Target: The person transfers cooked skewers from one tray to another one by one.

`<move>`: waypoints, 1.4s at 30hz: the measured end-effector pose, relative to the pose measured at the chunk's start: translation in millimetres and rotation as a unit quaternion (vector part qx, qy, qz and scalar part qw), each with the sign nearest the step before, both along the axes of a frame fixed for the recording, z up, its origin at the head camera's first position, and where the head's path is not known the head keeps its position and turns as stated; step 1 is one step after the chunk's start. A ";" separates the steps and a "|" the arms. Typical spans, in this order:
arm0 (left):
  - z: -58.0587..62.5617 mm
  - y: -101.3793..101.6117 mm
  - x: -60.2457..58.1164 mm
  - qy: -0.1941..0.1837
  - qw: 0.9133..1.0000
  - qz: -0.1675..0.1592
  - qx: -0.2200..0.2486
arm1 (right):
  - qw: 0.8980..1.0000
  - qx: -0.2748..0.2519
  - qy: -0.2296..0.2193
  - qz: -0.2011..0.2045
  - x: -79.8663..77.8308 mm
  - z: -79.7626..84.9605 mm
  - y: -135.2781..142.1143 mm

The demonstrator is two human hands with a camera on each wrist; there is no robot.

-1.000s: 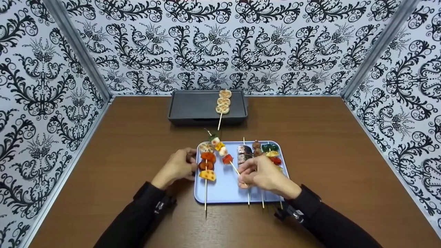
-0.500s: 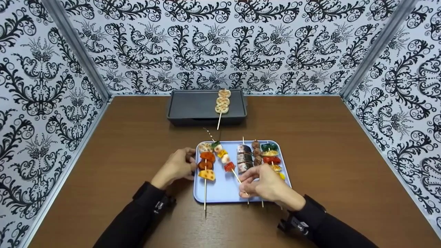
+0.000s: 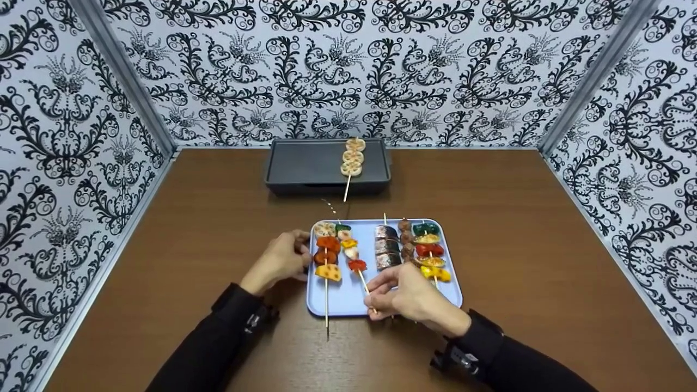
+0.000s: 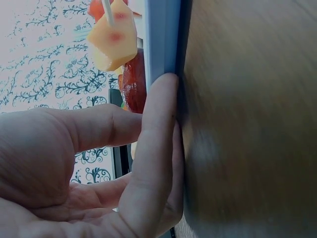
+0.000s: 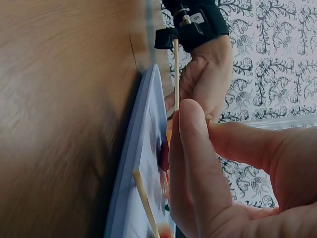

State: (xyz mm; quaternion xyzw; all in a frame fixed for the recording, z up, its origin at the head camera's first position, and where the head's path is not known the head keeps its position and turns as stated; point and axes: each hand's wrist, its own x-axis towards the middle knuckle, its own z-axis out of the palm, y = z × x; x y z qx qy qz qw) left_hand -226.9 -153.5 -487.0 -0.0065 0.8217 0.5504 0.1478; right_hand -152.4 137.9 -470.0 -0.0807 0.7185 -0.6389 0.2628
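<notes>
My right hand [image 3: 400,294] pinches the bare stick end of a vegetable skewer [image 3: 356,265] between thumb and fingers. This skewer carries red, white, yellow and green pieces and lies low over the light blue tray [image 3: 348,305]. At the tray's left edge, my left hand [image 3: 280,258] holds the rim; in the left wrist view its fingers [image 4: 156,134] lie along the outer wall, with the thumb by the rim. Just inside that edge rests a skewer of orange, dark red and yellow pieces [image 3: 328,273], its stick reaching past the front.
On the tray's right side lie a fish skewer [image 3: 387,246], a meatball skewer [image 3: 405,238] and a mixed pepper skewer [image 3: 429,250]. Behind the tray stands a dark grey griddle [image 3: 307,163], bearing a lotus root skewer [image 3: 352,157]. Patterned walls enclose the wooden table [image 3: 218,196].
The held skewer has swung straighter and come down between the left skewer and the fish skewer. My right hand has moved toward the tray's front edge. My left hand stays at the rim.
</notes>
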 end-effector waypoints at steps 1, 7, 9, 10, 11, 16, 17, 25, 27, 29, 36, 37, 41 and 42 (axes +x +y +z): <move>-0.1 -0.1 -0.3 -0.001 1.000 0.000 0.000 | 1.000 0.002 0.000 0.001 -0.1 -0.1 -2.1; -0.9 0.0 -0.8 0.003 1.000 0.000 0.001 | 1.000 0.003 -0.014 0.001 0.6 -3.8 -14.8; -0.8 -0.1 -0.6 0.005 1.000 -0.002 0.004 | 1.000 0.002 -0.020 0.002 1.3 -5.7 -18.8; -0.7 -0.1 -0.4 0.006 1.000 -0.003 0.005 | 1.000 0.001 -0.022 0.004 1.6 -6.6 -20.5; -0.6 -0.1 -0.2 0.008 1.000 -0.004 0.006 | 1.000 0.002 -0.023 0.006 2.0 -7.5 -22.0; 1.0 -0.2 0.7 0.011 1.000 -0.008 0.011 | 1.000 0.003 -0.023 0.015 3.0 -11.4 -26.6; 1.2 -0.3 0.8 0.011 1.000 -0.008 0.010 | 1.000 0.003 -0.024 0.016 3.1 -11.9 -27.2; 1.8 -0.5 -0.3 0.006 1.000 -0.007 0.009 | 0.999 0.023 -0.019 0.022 2.6 -11.1 -27.5; 1.8 -0.3 -0.9 0.006 1.000 -0.007 0.007 | 0.999 0.031 -0.015 0.025 2.7 -10.3 -27.0; 1.5 -0.2 -1.3 0.006 1.000 -0.008 0.007 | 0.999 0.038 -0.010 0.030 2.9 -9.5 -26.5; 1.4 -0.5 -0.8 0.003 1.000 -0.004 0.009 | 0.998 0.046 -0.009 0.036 3.1 -7.1 -25.7; 1.3 -0.5 -0.6 0.004 1.000 -0.004 0.009 | 0.998 0.047 -0.007 0.035 3.3 -6.6 -25.6; 0.2 -0.5 0.3 0.009 1.000 -0.006 0.010 | 0.998 0.045 0.006 0.037 4.0 -5.4 -24.6; 0.1 -0.4 0.3 0.011 1.000 -0.006 0.011 | 0.998 0.045 0.010 0.039 4.2 -5.1 -24.1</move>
